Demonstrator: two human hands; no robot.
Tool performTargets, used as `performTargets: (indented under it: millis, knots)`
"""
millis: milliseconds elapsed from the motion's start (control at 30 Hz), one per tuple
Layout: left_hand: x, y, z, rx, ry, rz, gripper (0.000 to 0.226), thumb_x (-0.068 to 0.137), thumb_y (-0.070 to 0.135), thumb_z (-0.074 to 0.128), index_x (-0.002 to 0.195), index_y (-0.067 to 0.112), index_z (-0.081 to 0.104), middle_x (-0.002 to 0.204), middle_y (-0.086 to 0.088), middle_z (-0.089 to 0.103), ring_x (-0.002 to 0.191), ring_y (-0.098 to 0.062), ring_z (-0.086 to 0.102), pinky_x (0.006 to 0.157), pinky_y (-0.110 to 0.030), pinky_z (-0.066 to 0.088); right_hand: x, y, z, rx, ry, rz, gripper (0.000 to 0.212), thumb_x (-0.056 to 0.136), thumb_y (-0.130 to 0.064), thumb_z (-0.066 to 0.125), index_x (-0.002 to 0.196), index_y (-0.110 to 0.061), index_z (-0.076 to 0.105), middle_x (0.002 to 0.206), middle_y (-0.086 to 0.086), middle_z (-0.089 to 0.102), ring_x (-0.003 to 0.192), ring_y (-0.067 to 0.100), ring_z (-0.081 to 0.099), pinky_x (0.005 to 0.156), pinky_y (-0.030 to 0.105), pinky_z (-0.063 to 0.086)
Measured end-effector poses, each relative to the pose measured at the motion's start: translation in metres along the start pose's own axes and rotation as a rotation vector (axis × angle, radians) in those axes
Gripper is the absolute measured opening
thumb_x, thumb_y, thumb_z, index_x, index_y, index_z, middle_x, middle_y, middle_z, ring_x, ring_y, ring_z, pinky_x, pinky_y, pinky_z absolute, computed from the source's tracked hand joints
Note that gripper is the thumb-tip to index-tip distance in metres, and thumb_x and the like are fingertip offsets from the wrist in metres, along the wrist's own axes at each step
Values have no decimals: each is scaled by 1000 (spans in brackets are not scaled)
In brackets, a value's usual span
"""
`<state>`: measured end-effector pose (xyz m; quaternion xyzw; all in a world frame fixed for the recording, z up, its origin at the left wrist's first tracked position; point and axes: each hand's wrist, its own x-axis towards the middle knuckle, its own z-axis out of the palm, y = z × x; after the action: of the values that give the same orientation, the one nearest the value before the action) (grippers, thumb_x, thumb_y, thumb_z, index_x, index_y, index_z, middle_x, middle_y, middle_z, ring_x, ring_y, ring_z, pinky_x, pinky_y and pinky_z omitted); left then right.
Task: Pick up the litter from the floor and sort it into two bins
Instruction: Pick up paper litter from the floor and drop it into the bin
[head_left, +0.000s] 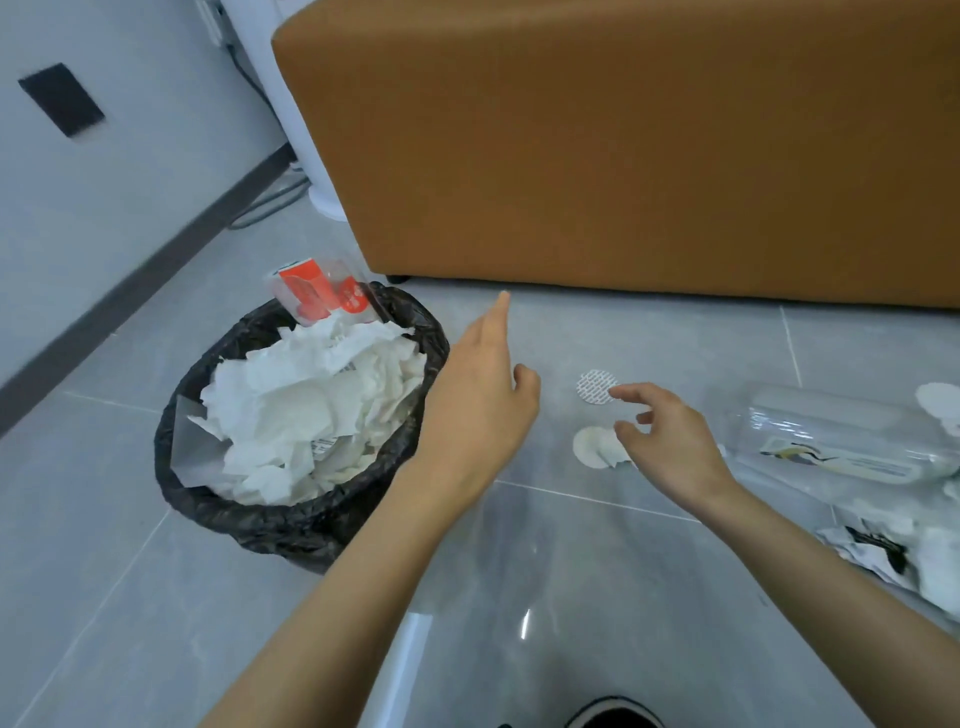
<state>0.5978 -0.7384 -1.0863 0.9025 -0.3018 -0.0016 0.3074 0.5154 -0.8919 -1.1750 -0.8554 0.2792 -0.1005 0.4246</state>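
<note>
A bin with a black liner (208, 499) stands on the floor at the left, heaped with crumpled white paper (317, 405) and a red-and-clear wrapper (322, 293). My left hand (478, 395) hovers just right of the bin's rim, fingers relaxed and holding nothing. My right hand (670, 441) reaches down over two round white pads on the tiles: a patterned pad (595, 385) by my fingertips and a plain pad (595, 447) beside my thumb. Its fingers are spread and hold nothing. A clear plastic package (841, 441) lies at the right.
A brown sofa (623, 156) blocks the back. More white paper and printed wrappers (893, 556) lie at the right edge. A clear plastic sheet (467, 597) lies on the tiles under my arms. Grey wall and dark baseboard (130, 306) run along the left. My shoe (613, 714) shows at the bottom.
</note>
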Motion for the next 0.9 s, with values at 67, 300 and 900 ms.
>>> performTargets:
  millis: [67, 300, 900]
  knots:
    - [1, 3, 22, 2, -80, 12, 62, 93, 13, 44, 149, 17, 18, 150, -1, 31, 134, -16, 34, 101, -25, 31, 4, 29, -3, -108, -21, 84, 43, 87, -8, 57, 128, -18, 54, 134, 6, 52, 121, 28, 47, 100, 30, 34]
    - [4, -18, 106, 38, -440, -24, 63, 92, 12, 47, 149, 14, 19, 153, -7, 22, 138, -25, 29, 113, -33, 28, 0, 87, -2, -460, -313, 269, 74, 88, -24, 56, 149, -32, 16, 159, 7, 0, 146, 33, 0, 116, 41, 14]
    - [-7, -21, 188, 274, -662, 111, 41, 89, 5, 51, 126, 23, 51, 131, -3, 36, 116, -23, 38, 86, -32, 43, -26, 121, -13, -418, -217, 182, 21, 92, -18, 53, 109, -12, 63, 110, 10, 53, 103, 30, 56, 77, 29, 40]
